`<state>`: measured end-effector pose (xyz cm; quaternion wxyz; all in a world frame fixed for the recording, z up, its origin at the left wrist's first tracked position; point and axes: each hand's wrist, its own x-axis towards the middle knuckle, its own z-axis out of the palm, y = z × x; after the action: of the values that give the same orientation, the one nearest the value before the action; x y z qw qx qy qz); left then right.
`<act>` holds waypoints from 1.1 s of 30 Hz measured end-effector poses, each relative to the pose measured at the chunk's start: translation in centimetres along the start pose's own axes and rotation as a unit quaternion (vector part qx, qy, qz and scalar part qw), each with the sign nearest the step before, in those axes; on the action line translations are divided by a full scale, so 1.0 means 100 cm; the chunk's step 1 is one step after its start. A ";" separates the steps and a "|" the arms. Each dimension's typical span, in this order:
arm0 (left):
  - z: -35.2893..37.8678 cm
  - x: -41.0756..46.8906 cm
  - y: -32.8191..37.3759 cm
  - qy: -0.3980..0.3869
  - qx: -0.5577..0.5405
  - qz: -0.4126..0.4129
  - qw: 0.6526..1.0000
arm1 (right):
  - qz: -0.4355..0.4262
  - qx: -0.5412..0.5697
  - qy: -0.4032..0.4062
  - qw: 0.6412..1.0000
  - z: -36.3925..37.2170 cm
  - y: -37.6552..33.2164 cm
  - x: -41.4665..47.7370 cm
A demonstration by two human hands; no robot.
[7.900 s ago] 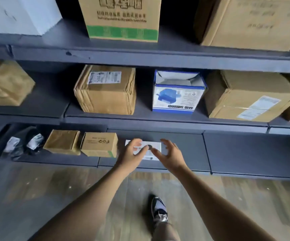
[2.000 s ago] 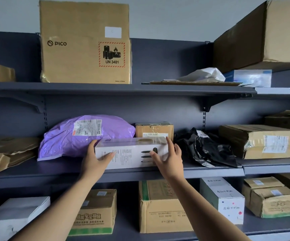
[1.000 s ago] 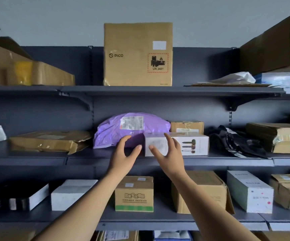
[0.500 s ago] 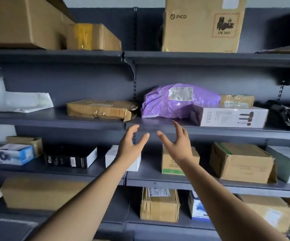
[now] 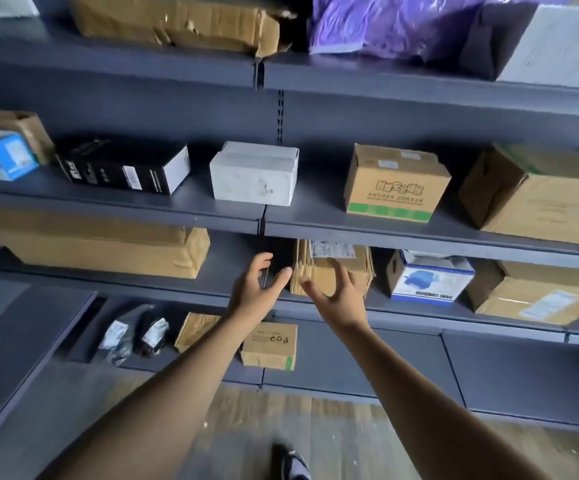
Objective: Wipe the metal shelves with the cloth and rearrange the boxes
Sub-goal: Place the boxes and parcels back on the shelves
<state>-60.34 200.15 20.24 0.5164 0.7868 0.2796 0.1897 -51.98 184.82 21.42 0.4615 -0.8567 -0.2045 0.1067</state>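
Observation:
Dark grey metal shelves [image 5: 316, 230] fill the view, loaded with boxes. My left hand [image 5: 257, 289] and my right hand [image 5: 336, 294] are both empty, fingers spread, held out in front of a corrugated cardboard box [image 5: 336, 265] on the second shelf from the bottom. Neither hand touches it as far as I can tell. On the shelf above stand a white box [image 5: 255, 178], a black box [image 5: 121, 166] and a brown box with a green stripe [image 5: 395, 185]. A white box [image 5: 558, 46] lies on the shelf above that, beside a purple parcel [image 5: 392, 26]. No cloth is in view.
A long cardboard box [image 5: 101, 242] lies left of my hands, a blue-and-white box [image 5: 430, 278] and a taped brown box [image 5: 537, 296] to the right. The bottom shelf holds two small brown boxes [image 5: 269, 344] and black bagged items [image 5: 135, 334]. Wooden floor and my shoe [image 5: 291, 462] are below.
My hands let go of the white box on the upper shelf and dropped, empty, to the lower shelves. My view tilted down with them.

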 end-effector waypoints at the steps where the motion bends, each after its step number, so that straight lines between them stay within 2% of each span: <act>1: 0.005 0.000 -0.020 -0.001 0.007 -0.024 1.000 | 0.015 0.001 -0.022 1.000 0.016 0.016 0.001; 5: 0.022 0.001 -0.100 0.005 0.016 -0.106 0.994 | 0.074 -0.018 -0.085 0.993 0.079 0.080 0.005; 11: 0.048 0.018 -0.214 -0.008 0.064 -0.161 0.985 | 0.147 -0.040 -0.129 0.980 0.154 0.173 0.018; 18: 0.123 0.065 -0.379 -0.030 0.089 -0.180 0.979 | 0.170 -0.058 -0.130 0.975 0.252 0.317 0.067; 26: 0.192 0.138 -0.570 0.018 0.101 -0.172 0.980 | 0.144 -0.058 -0.120 0.981 0.371 0.482 0.143; 33: 0.218 0.167 -0.650 0.057 0.072 -0.157 0.983 | 0.138 -0.043 -0.113 0.983 0.424 0.554 0.173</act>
<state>-50.51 215.55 -47.91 0.4655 0.7559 0.4416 0.1301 -38.28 197.07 -48.09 0.3788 -0.8783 -0.1396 0.2562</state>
